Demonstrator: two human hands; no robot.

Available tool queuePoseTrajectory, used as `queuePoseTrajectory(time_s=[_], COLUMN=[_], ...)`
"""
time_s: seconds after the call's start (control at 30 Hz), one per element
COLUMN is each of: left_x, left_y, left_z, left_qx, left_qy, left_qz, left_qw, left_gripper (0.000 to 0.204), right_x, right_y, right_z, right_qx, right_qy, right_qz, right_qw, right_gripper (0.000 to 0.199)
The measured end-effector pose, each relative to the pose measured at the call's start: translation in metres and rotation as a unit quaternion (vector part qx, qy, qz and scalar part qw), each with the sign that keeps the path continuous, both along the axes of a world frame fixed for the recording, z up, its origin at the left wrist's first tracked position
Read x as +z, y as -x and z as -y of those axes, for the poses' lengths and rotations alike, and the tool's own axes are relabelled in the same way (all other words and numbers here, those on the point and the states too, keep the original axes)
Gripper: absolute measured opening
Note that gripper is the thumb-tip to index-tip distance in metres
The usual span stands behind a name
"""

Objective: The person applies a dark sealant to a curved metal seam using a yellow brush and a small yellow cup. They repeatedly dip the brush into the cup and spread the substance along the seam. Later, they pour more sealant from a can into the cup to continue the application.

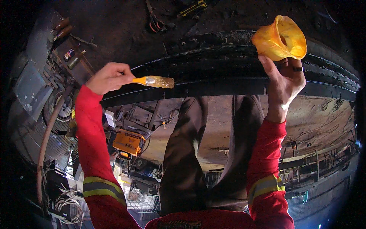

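while the orange box (129,142) at the lower left bears dark lettering on its side, the letters come out small and bent. more lettering shows dimly on the chest of the red top (181,223), by the lower edge, and a small pack (69,54) at the left has a printed label too small to make out.

the left hand (110,78) is closed in a pinch on the brush (154,81), thumb and fingers meeting at its yellow handle. the brush lies nearly level, its metal band and brown, coated bristles sticking out to the right beyond the fingertips.

the right hand (285,84) is raised and partly curled about the yellow cup (276,38). its thumb lies at the cup's lower left, and the other fingers bend at its underside, one wearing a dark ring; how firmly they press cannot be told. the cup rises past the fingers, tilted, its open mouth turned to the right, with a dark patch inside. brush and cup are well apart.

red-handled scissors (153,18) and a yellow tool (192,8) lie on the ground beyond.
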State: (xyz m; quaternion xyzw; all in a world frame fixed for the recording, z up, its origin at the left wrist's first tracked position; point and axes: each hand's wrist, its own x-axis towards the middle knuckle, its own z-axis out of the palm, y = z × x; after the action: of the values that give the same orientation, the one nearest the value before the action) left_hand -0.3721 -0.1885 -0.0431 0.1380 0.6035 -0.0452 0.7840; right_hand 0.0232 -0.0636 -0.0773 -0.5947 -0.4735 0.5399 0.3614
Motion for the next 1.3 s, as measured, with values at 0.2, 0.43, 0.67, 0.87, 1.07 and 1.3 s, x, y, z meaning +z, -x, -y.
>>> queuePoseTrajectory(time_s=[0.2,0.43,0.67,0.87,1.07,1.3], left_x=[0.005,-0.001,0.049,0.017,0.040,0.044], left_y=[0.009,-0.073,-0.095,-0.117,-0.143,-0.123], left_z=[0.023,0.047,0.039,0.029,0.000,-0.002], left_qx=[0.147,-0.073,-0.138,-0.264,-0.285,-0.211], left_qy=[-0.091,-0.275,-0.336,-0.338,-0.363,-0.356], left_qz=[-0.001,-0.174,-0.216,-0.255,-0.211,-0.228], left_qw=[0.985,0.943,0.906,0.866,0.862,0.881], left_gripper=[0.015,0.017,0.013,0.011,0.012,0.014], right_x=[-0.003,-0.006,-0.006,0.002,-0.009,-0.007], right_y=[-0.004,-0.003,-0.004,0.003,-0.004,0.003], right_z=[0.000,0.002,0.001,0.002,0.001,-0.003], right_qx=[0.000,0.015,0.022,0.010,0.027,0.001], right_qy=[0.000,0.003,-0.005,0.018,-0.011,0.017], right_qz=[0.021,0.009,0.018,0.012,0.035,0.013], right_qw=[1.000,1.000,1.000,1.000,0.999,1.000], right_gripper=[0.053,0.052,0.053,0.052,0.053,0.054])
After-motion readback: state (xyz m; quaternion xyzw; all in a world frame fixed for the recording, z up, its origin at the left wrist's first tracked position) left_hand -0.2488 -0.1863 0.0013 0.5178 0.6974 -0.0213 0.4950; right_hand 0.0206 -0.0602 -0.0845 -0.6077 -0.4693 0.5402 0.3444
